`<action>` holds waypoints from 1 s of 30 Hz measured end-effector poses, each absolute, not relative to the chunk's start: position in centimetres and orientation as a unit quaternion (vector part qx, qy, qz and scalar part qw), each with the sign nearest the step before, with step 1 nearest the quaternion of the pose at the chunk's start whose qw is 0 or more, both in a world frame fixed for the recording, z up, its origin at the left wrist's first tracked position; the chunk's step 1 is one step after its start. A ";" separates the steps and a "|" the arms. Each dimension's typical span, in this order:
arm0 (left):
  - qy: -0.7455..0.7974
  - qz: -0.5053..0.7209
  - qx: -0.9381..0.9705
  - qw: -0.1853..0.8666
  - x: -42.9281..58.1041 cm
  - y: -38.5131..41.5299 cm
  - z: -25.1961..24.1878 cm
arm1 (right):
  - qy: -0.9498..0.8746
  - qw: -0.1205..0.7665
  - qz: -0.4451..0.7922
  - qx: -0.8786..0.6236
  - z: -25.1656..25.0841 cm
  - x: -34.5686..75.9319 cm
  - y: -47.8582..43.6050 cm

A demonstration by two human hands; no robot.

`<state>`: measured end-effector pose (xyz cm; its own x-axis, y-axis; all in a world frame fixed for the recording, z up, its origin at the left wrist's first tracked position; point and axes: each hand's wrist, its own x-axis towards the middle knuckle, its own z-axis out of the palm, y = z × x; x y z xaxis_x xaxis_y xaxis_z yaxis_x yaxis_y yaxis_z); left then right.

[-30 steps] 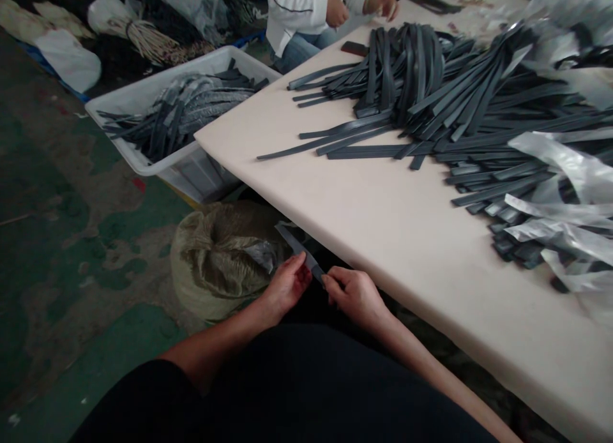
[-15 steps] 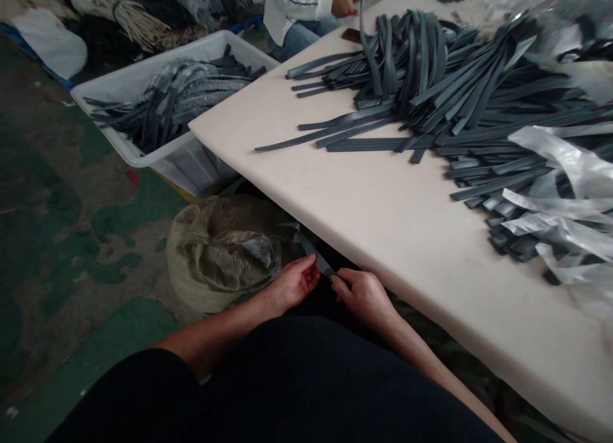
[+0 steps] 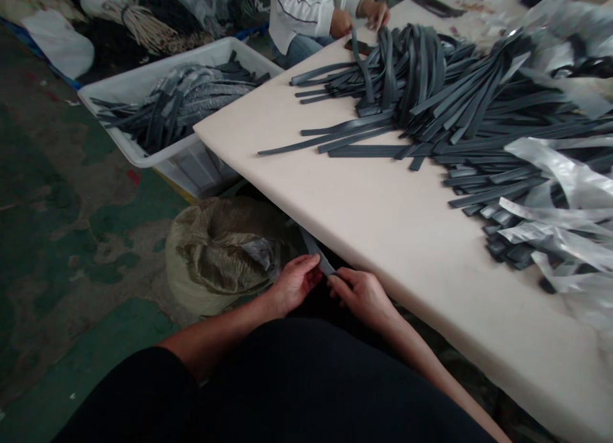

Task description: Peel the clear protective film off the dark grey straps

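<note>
Just below the table edge, a flat dark grey strip [image 3: 317, 250] runs between my two hands. My left hand [image 3: 297, 283] is closed on it, thumb on top and fingers curled beneath. Close by, my right hand [image 3: 363, 295] pinches the strip's lower end between thumb and bent fingers. The strip's far end passes up toward the table's underside, and its tip is hard to make out. A large pile of similar grey strips [image 3: 421, 73] lies on the pale table [image 3: 364, 207], with plastic film [image 3: 565, 168] over the right part.
An olive woven sack [image 3: 205, 258] stands on the floor left of my hands. Behind it, a grey plastic bin [image 3: 182, 165] holds more strips. Across the table corner sits another person in a white sleeve [image 3: 304, 12], hands at the pile.
My hands stay nearly in place on the strip, whose visible far part lies differently. The other person's hands have come down to the pile, lowering a strip. The view has shifted slightly.
</note>
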<state>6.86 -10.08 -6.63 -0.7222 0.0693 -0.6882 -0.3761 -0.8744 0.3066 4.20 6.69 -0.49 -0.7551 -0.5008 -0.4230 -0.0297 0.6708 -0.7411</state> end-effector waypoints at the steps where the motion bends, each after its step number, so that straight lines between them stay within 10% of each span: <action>1: 0.220 0.902 -0.355 0.106 6.7 -10.4 -6.8 | 0.856 0.323 -0.373 -0.156 -0.3 4.3 7.0; 30: 0.271 0.885 -0.369 0.087 6.0 -11.7 -5.1 | 0.871 0.217 -0.389 -0.207 1.2 5.0 7.6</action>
